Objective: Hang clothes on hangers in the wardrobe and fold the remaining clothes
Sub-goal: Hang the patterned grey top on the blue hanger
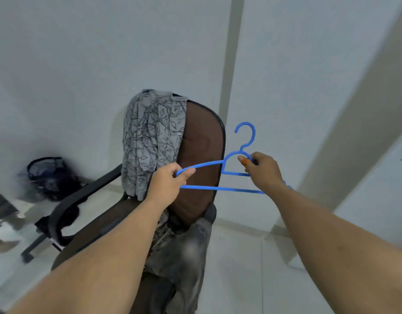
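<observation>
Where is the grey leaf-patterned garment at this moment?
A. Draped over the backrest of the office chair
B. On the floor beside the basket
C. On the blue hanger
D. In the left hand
A: the grey leaf-patterned garment hangs over the top of the office chair backrest, while both hands hold only the blue hanger.

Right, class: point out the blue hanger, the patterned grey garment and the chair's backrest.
blue hanger [220, 189]: head view, on its bottom bar.
patterned grey garment [150, 141]: head view, middle of the cloth draped over the chair.
chair's backrest [200, 155]: head view, bare brown mesh.
</observation>
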